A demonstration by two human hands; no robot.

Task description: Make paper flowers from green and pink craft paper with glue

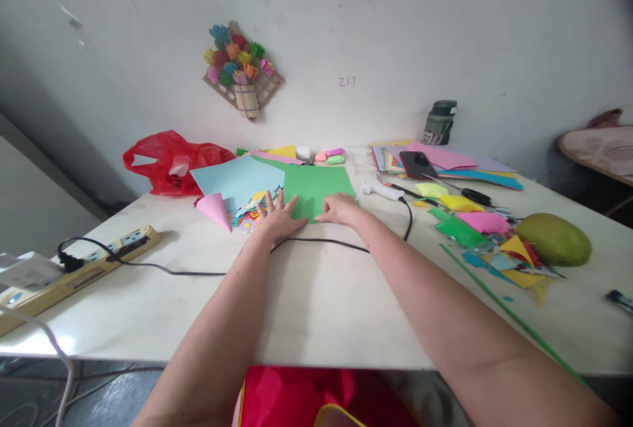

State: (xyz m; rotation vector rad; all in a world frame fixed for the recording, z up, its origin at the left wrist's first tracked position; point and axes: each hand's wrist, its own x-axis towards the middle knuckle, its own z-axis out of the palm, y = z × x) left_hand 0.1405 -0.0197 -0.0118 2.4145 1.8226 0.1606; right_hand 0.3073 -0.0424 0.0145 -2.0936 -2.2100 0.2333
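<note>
A sheet of green paper lies at the middle of the table, partly over a light blue sheet. My left hand is open, its fingers spread near the green paper's lower left corner. Curled at the near right edge of that sheet, my right hand has its fingers pressed together on the paper; the hand hides part of its grip. Colourful paper cut-outs lie just left of my left hand, beside a pink paper cone. A white glue gun rests right of my right hand.
A black cord crosses the table below my hands; a power strip is at left. A red plastic bag, stacked paper with a phone, a bottle, clay packets, paper scraps and a green mango-like fruit surround the workspace.
</note>
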